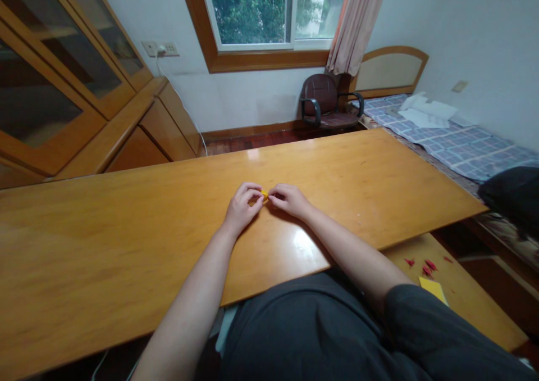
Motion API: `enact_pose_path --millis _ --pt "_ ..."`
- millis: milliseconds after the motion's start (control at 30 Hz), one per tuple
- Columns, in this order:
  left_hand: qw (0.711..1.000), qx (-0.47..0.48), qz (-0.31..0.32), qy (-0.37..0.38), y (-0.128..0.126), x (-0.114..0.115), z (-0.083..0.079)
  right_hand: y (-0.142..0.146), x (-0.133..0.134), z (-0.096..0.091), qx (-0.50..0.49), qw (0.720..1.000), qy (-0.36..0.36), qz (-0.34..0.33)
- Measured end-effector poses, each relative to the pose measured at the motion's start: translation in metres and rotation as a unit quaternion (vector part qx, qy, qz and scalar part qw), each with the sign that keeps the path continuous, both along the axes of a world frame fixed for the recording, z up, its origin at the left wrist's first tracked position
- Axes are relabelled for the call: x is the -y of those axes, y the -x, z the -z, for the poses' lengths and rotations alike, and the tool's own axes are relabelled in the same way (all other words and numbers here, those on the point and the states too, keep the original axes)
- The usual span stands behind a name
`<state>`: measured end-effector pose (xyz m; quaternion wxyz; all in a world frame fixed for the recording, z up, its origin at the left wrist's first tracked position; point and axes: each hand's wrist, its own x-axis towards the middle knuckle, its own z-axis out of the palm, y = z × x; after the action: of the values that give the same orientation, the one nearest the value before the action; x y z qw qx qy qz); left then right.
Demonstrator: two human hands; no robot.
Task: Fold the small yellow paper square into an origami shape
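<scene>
A small piece of folded yellow paper (264, 194) is pinched between my two hands, just above the middle of the wooden table (126, 229). My left hand (244, 205) grips it from the left between thumb and fingers. From the right, the closed fingertips of my right hand (289, 199) meet its other end. Most of the paper is hidden by the fingers, so its exact shape cannot be made out.
On a lower wooden surface (475, 302) at the right lie several small red folded pieces (428, 267) and a yellow paper sheet (432, 289). A dark bag (514, 198) sits at the right edge. Beyond the table are a chair (326, 103), a bed (455, 136) and a cabinet (80, 105).
</scene>
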<state>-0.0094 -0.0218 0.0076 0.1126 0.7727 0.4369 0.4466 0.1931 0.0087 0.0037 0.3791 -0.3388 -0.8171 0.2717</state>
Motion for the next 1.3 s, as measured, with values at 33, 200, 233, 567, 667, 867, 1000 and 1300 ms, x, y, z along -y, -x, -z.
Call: enact_pose_path --millis 33,200,233,567,667,867,1000,1300 --pt "1.0 0.004 -0.001 -0.001 -0.0002 0.0004 -0.0008 -0.0001 -0.0002 0.0001 -0.003 1.0 0.002 0.001" --pt "1.0 0.02 0.002 -0.009 -0.0012 0.0024 -0.0042 -0.0005 -0.0007 0.0012 -0.026 1.0 0.011 0.008" --pt "1.0 0.021 0.002 -0.007 -0.0013 0.0026 -0.0043 -0.0006 -0.0007 0.0013 -0.027 0.999 0.015 0.009" --pt "0.996 0.084 0.001 0.024 0.002 -0.0005 0.0023 -0.001 -0.0005 0.0012 -0.036 0.998 0.039 0.026" --pt "0.997 0.078 -0.001 0.02 0.0019 -0.0004 0.0015 -0.0008 0.0008 -0.0001 -0.045 0.998 0.043 0.022" --pt "1.0 0.03 -0.002 -0.009 -0.0004 0.0015 -0.0032 -0.0012 0.0023 -0.0023 -0.065 0.998 0.006 0.007" --pt "1.0 0.005 0.002 -0.014 -0.0011 0.0014 -0.0023 -0.0006 0.0016 -0.0006 -0.068 0.998 -0.003 0.001" --pt "0.999 -0.02 0.016 -0.021 -0.0014 0.0 0.0012 -0.0001 0.0023 -0.0018 -0.086 0.996 -0.034 -0.022"
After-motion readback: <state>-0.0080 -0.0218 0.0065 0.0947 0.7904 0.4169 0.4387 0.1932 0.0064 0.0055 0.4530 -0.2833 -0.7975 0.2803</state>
